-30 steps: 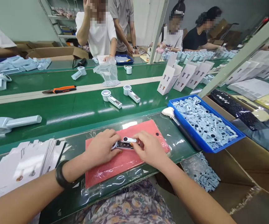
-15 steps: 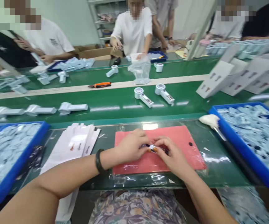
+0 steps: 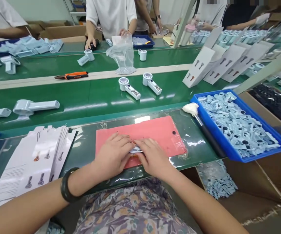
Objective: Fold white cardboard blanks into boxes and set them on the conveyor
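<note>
Above the pink mat (image 3: 158,130), my left hand (image 3: 113,152) and my right hand (image 3: 153,156) meet with curled fingers. Between their fingertips a small pale plastic piece (image 3: 136,149) with dark edges is gripped from both ends. Most of it is hidden by the fingers, so its exact kind does not show. A dark bangle circles my left wrist. Beyond the mat, on the green belt, lie two white round-headed devices (image 3: 130,88) with patterned handles.
To the right is a blue tray (image 3: 242,159) of pale plastic parts, beside a black-handled tool with a white padded tip (image 3: 191,108). Printed flat cartons (image 3: 16,165) are stacked left. Across the belt lie orange pliers (image 3: 76,75), a plastic bag (image 3: 124,57), standing boxes (image 3: 198,68) and co-workers.
The view has swung right, shifting the bench leftward in the picture. My hands have closed further around the small piece, covering more of it. The co-worker opposite has moved a hand down to the bench.
</note>
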Available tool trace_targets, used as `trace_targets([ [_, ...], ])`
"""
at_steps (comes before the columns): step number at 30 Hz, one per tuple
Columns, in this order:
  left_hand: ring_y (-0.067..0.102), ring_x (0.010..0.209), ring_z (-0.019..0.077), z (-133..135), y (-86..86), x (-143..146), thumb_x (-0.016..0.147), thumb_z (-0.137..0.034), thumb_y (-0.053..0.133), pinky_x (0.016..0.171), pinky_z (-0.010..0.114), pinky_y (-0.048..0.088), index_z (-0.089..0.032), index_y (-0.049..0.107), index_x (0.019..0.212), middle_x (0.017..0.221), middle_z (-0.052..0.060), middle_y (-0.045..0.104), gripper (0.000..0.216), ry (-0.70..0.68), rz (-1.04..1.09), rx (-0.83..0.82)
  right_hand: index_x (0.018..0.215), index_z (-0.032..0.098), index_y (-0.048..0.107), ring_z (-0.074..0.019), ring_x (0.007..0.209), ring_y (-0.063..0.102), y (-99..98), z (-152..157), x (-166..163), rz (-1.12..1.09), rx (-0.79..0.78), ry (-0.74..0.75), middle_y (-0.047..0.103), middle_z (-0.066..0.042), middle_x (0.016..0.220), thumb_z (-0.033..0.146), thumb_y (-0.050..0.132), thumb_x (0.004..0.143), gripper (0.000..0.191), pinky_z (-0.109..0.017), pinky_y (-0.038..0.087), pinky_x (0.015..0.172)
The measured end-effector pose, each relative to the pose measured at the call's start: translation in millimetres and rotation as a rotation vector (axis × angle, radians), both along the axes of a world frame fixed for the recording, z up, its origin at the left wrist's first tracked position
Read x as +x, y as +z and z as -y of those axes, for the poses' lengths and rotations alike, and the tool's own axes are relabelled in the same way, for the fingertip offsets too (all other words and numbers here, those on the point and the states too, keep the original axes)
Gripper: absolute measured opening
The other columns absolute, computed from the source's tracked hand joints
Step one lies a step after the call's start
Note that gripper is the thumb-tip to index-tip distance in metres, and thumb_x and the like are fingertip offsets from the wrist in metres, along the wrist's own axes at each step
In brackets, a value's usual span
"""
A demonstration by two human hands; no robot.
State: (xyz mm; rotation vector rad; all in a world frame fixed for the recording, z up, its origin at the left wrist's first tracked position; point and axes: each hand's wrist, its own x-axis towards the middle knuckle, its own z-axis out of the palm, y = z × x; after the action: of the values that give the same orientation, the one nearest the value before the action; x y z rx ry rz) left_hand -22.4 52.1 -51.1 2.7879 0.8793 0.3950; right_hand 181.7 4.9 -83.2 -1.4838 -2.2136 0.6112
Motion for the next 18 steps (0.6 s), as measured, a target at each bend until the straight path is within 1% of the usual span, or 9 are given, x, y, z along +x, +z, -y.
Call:
trace_targets([
  [3, 0.067, 0.111, 0.0306, -3.1, 4.4, 2.4, 0.100, -0.022, 0.049, 0.098, 0.051, 0.054, -0.017, 0.067, 0.111, 0.111, 0.011, 0.076, 0.022, -0.007, -0.009, -0.050, 0.137, 0.013, 0.060, -0.0316, 0.108, 0.060, 1.0, -3.0, 3.3, -0.023, -0.007, 0.018, 0.069, -0.015, 0.123, 0.021, 0.050, 0.100, 0.038, -0.050, 0.051, 0.095],
  [7, 0.062, 0.121, 0.0341, -3.7, 8.6, 0.4, 0.098, -0.024, 0.054, 0.105, 0.055, 0.050, -0.017, 0.065, 0.116, 0.118, 0.011, 0.074, 0.022, -0.018, -0.019, -0.083, 0.140, 0.015, 0.057, -0.0294, 0.115, 0.059, 1.3, -2.4, 7.3, -0.117, 0.001, 0.045, 0.067, -0.014, 0.132, 0.022, 0.052, 0.100, 0.040, -0.050, 0.048, 0.102],
  [9, 0.063, 0.117, 0.0317, -5.0, 9.9, 0.1, 0.098, -0.022, 0.053, 0.103, 0.052, 0.051, -0.018, 0.065, 0.115, 0.117, 0.011, 0.074, 0.022, -0.017, -0.008, -0.135, 0.138, 0.016, 0.058, -0.0290, 0.116, 0.059, 1.9, -1.8, 6.5, -0.138, -0.015, 0.040, 0.067, -0.013, 0.132, 0.019, 0.052, 0.099, 0.040, -0.048, 0.047, 0.103],
  [12, 0.066, 0.103, 0.0278, -8.8, 11.7, 2.2, 0.097, -0.019, 0.050, 0.095, 0.048, 0.052, -0.019, 0.066, 0.109, 0.109, 0.009, 0.074, 0.019, 0.029, -0.003, -0.202, 0.133, 0.016, 0.062, -0.0298, 0.110, 0.059, 4.5, -3.0, 3.4, -0.125, -0.046, 0.008, 0.069, -0.012, 0.124, 0.018, 0.054, 0.097, 0.036, -0.048, 0.048, 0.098],
  [14, 0.066, 0.099, 0.0273, -10.0, 12.3, 4.6, 0.096, -0.018, 0.051, 0.093, 0.048, 0.052, -0.019, 0.066, 0.106, 0.107, 0.009, 0.074, 0.017, 0.061, -0.023, -0.216, 0.130, 0.016, 0.063, -0.0301, 0.108, 0.059, 6.3, -4.9, 1.8, -0.128, -0.062, -0.009, 0.070, -0.012, 0.120, 0.018, 0.055, 0.097, 0.034, -0.049, 0.049, 0.096],
  [16, 0.067, 0.105, 0.0280, -8.0, 12.2, 6.6, 0.095, -0.015, 0.052, 0.095, 0.048, 0.052, -0.019, 0.065, 0.106, 0.109, 0.009, 0.074, 0.018, 0.055, -0.052, -0.204, 0.131, 0.016, 0.064, -0.0300, 0.108, 0.060, 7.0, -6.2, 0.9, -0.161, -0.076, -0.013, 0.070, -0.012, 0.121, 0.018, 0.055, 0.097, 0.035, -0.051, 0.050, 0.097],
  [18, 0.064, 0.116, 0.0319, -3.5, 11.8, 7.5, 0.094, -0.018, 0.057, 0.101, 0.052, 0.050, -0.019, 0.065, 0.111, 0.114, 0.011, 0.073, 0.018, 0.025, -0.098, -0.131, 0.133, 0.015, 0.063, -0.0299, 0.112, 0.062, 6.4, -5.5, 1.4, -0.211, -0.083, -0.014, 0.070, -0.013, 0.124, 0.018, 0.057, 0.096, 0.037, -0.053, 0.050, 0.101],
])
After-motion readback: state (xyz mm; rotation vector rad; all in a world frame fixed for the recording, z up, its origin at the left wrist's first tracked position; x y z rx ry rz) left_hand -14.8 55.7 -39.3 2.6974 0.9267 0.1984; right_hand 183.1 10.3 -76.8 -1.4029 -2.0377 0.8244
